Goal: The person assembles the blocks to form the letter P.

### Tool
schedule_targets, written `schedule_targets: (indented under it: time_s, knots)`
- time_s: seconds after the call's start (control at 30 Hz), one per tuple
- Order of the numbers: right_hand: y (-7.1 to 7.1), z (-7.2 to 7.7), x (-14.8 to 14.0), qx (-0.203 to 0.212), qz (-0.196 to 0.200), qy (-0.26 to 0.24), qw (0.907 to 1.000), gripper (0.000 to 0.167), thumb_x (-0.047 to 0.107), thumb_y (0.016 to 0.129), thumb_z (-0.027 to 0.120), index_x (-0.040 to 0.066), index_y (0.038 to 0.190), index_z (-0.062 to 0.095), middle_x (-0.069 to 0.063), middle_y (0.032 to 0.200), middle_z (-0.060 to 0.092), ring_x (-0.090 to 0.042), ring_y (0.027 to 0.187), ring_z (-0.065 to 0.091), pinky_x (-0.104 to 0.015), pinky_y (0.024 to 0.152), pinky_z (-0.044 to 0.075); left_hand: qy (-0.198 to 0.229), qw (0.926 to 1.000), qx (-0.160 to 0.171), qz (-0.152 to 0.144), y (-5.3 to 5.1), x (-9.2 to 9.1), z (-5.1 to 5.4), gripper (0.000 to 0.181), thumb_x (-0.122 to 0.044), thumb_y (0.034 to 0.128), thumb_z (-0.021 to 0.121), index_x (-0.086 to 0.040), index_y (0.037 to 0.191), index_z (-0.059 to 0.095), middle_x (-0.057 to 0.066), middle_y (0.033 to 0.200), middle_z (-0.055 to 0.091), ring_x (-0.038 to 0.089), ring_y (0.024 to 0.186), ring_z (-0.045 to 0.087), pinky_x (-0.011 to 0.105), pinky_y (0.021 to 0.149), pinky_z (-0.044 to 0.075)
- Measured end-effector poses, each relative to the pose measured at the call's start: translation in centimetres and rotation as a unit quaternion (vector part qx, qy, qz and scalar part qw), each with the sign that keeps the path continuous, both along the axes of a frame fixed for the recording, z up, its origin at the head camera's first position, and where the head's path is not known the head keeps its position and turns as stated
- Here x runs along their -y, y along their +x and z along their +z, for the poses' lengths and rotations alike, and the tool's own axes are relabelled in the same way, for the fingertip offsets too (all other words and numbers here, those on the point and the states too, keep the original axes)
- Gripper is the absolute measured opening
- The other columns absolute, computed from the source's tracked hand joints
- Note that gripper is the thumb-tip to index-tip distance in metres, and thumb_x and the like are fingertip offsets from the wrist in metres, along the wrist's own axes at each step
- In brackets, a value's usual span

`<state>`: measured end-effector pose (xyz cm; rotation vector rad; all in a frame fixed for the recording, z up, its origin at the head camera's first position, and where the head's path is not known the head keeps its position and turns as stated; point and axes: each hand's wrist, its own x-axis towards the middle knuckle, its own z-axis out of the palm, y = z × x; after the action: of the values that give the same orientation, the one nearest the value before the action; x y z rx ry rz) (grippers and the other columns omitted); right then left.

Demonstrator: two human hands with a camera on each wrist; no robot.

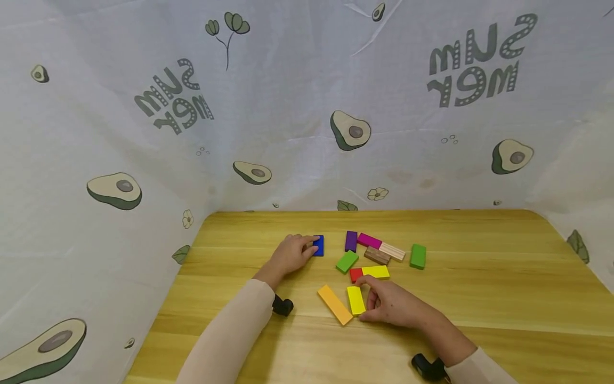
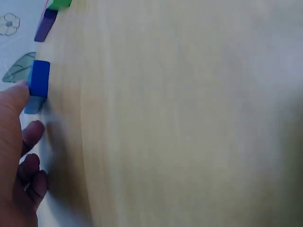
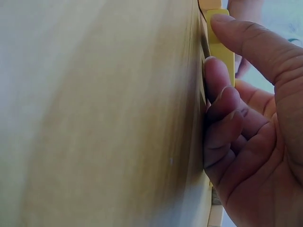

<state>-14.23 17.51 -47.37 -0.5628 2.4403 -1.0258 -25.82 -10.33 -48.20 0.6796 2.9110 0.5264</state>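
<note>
My left hand (image 1: 291,254) is at a blue block (image 1: 318,246), index finger and thumb on it. The left wrist view shows the thumb against the blue block (image 2: 40,78), with the other fingers curled below. Nearer the front, my right hand (image 1: 390,302) holds a yellow block (image 1: 356,301) by its two ends between thumb and index finger. In the right wrist view the thumb presses one end of that yellow block (image 3: 221,45), and the other fingers are curled beside it. Close to its left lies an orange block (image 1: 334,305).
Past the right hand lie a red block (image 1: 355,274) and another yellow block (image 1: 376,272). Green (image 1: 347,262), purple (image 1: 351,241), magenta (image 1: 370,240), brown (image 1: 377,255) and pale striped (image 1: 393,251) blocks lie farther back. Another green block (image 1: 418,256) lies rightmost. A printed cloth (image 1: 297,106) surrounds the wooden table (image 1: 479,298).
</note>
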Motion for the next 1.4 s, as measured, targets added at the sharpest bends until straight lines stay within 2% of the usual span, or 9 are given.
schedule_targets:
  time_s: [0.13,0.4,0.6,1.07,1.23,1.4]
  knots:
    - [0.1,-0.2,0.1,0.005,-0.001,-0.009,0.9999,0.06,0.037,0.084,0.085,0.013,0.129,0.053,0.005,0.08,0.063,-0.011,0.066,0.056,-0.023,0.059,0.049,0.03,0.9993,0.017,0.015,-0.7,0.3,-0.4,0.042,-0.042,0.1066,0.052,-0.031,0.147,0.057,-0.002,0.081,0.052,0.018,0.083,0.047,0.035,0.083,0.04]
    - [0.2,-0.5,0.3,-0.013,0.004,-0.019,0.9997,0.057,0.04,0.085,0.083,0.015,0.127,0.053,0.008,0.078,0.062,-0.007,0.065,0.055,-0.022,0.059,0.049,0.052,0.9969,0.037,0.047,-1.7,0.7,-1.2,0.043,-0.048,0.1059,0.05,-0.038,0.147,0.055,0.0,0.087,0.053,0.02,0.085,0.04,0.036,0.078,0.028]
    - [0.2,-0.7,0.4,-0.01,-0.003,-0.019,0.9998,0.059,0.041,0.085,0.083,0.014,0.127,0.052,0.007,0.079,0.062,-0.008,0.065,0.055,-0.022,0.058,0.048,0.071,0.9935,0.054,0.071,-2.2,0.6,-1.4,0.042,-0.05,0.1049,0.051,-0.041,0.146,0.055,-0.001,0.089,0.055,0.021,0.088,0.04,0.037,0.08,0.028]
    - [-0.6,0.0,1.6,-0.023,-0.011,-0.01,0.9996,0.061,0.044,0.086,0.082,0.011,0.127,0.052,0.006,0.078,0.061,-0.008,0.064,0.054,-0.022,0.057,0.046,0.086,0.9901,0.065,0.089,-2.4,0.5,-1.2,0.04,-0.047,0.1055,0.052,-0.04,0.144,0.058,-0.001,0.088,0.055,0.019,0.088,0.041,0.033,0.077,0.028]
    - [-1.2,0.4,3.6,-0.045,-0.046,0.006,0.9979,0.065,0.044,0.083,0.084,0.01,0.129,0.054,0.005,0.076,0.06,-0.01,0.064,0.053,-0.022,0.056,0.043,0.086,0.99,0.071,0.087,-2.5,0.2,-1.3,0.04,-0.049,0.1047,0.052,-0.042,0.144,0.057,0.001,0.099,0.062,0.019,0.09,0.042,0.035,0.079,0.03]
    - [-2.6,0.7,5.7,-0.115,-0.099,0.047,0.9873,0.067,0.042,0.079,0.088,0.011,0.131,0.059,0.003,0.082,0.057,-0.011,0.07,0.05,-0.024,0.06,0.043,0.091,0.9894,0.074,0.085,-2.9,-0.2,-1.3,0.04,-0.051,0.1045,0.052,-0.044,0.143,0.057,0.0,0.101,0.062,0.019,0.093,0.043,0.036,0.082,0.032]
